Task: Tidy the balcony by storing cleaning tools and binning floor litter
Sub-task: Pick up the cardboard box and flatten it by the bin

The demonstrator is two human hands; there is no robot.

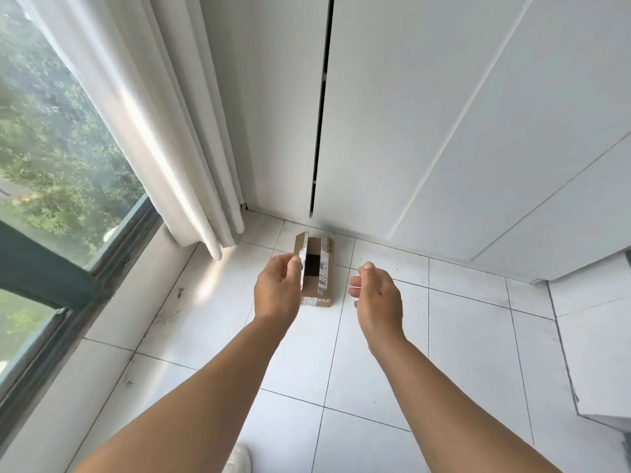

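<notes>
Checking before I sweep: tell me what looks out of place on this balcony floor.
An opened cardboard box lies on the tiles by the white cabinet, flaps up. Dry debris lies scattered beside the window sill.

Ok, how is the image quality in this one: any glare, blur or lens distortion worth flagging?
Head view: daylight from the window puts a bright patch on the curtain and the floor beneath it; wide-angle bending slants the cabinet lines; the trees outside look smeared; the box and both hands, left and right, stay sharp enough, though the label print is unreadable.
</notes>
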